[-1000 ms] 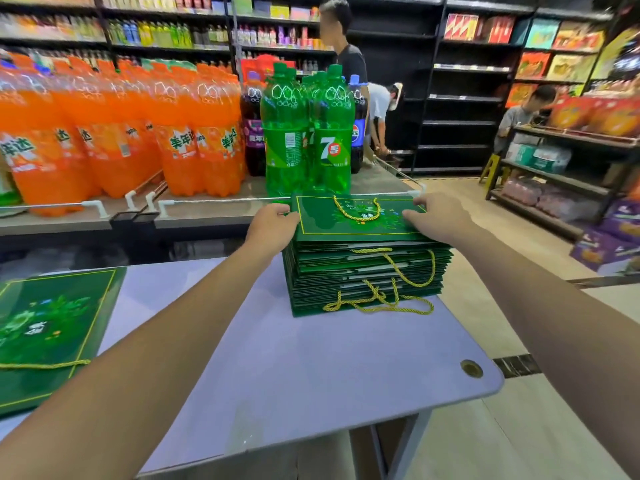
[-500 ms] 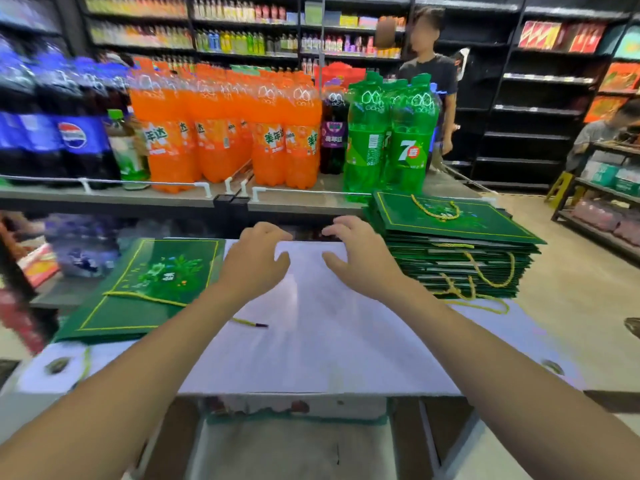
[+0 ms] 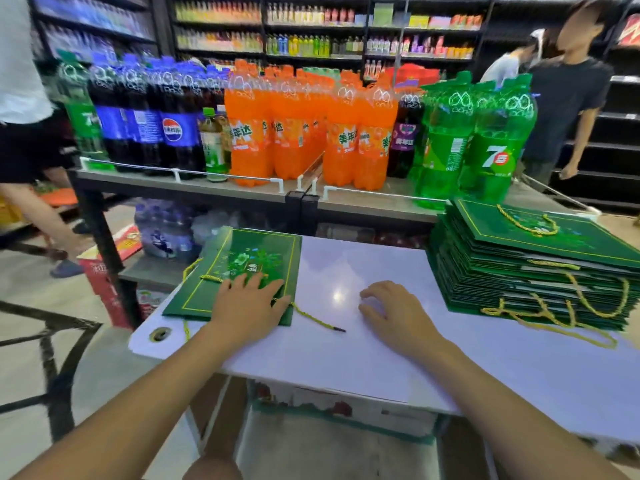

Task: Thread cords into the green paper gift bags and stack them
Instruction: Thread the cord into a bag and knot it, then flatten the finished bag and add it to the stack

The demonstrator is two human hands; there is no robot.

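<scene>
A flat green paper gift bag (image 3: 249, 258) lies at the left of the white table (image 3: 346, 344). My left hand (image 3: 247, 306) rests flat on the bag's near right corner, fingers spread. A loose yellow cord (image 3: 317, 318) with a dark tip trails out from under that hand onto the table. My right hand (image 3: 393, 315) hovers over bare table between the bag and the stack, fingers loosely curled and holding nothing. At the right edge rises a tall stack of green bags (image 3: 530, 271), yellow cord handles hanging down its front.
Behind the table runs a shelf (image 3: 242, 190) lined with cola, orange and green soda bottles. A person in a dark shirt (image 3: 568, 98) stands at the back right, another person (image 3: 20, 98) at the far left. A cardboard box (image 3: 332, 407) sits under the table.
Both hands left the stack and moved left. My left hand came down onto the single bag; my right hand now hangs over the middle of the table. The view swung left.
</scene>
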